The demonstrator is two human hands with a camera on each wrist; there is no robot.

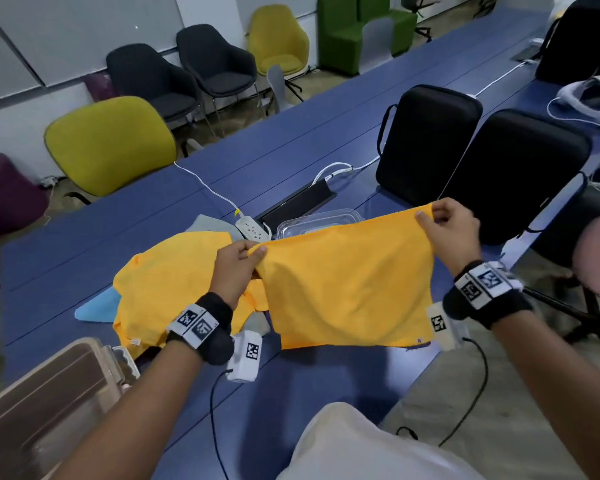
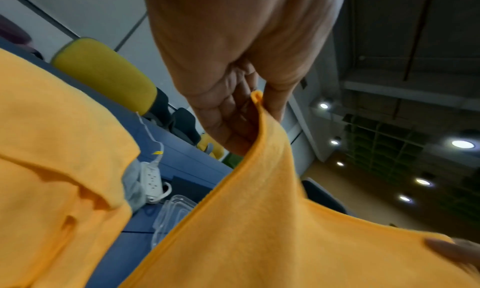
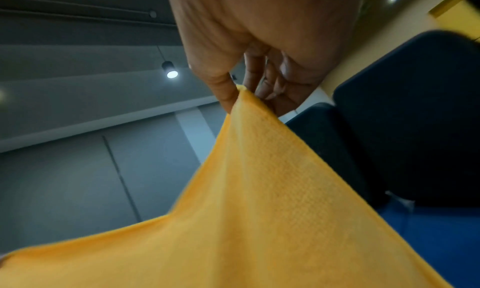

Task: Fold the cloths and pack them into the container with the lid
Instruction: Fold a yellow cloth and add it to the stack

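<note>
Both hands pinch the top corners of an orange cloth [image 1: 350, 282], left hand [image 1: 238, 268] and right hand [image 1: 452, 225], holding it spread above the blue table [image 1: 291, 154]; behind it lies a clear container [image 1: 312, 221], left of the grip another orange cloth [image 1: 167, 275]

Held cloth [image 1: 347, 282]: plain orange, no print. Second cloth [image 1: 167, 271] on table [image 1: 118, 233]: same orange. Cloth corner beneath it [image 1: 96, 310]: light blue. Table: dark blue. Container [image 1: 312, 221]: clear. Power strip [image 1: 252, 230]: white. Two cases [image 1: 426, 143]: black. Near chair [image 1: 110, 143]: yellow-green. Wrist bands [image 1: 196, 322]: white with black square markers.
</note>
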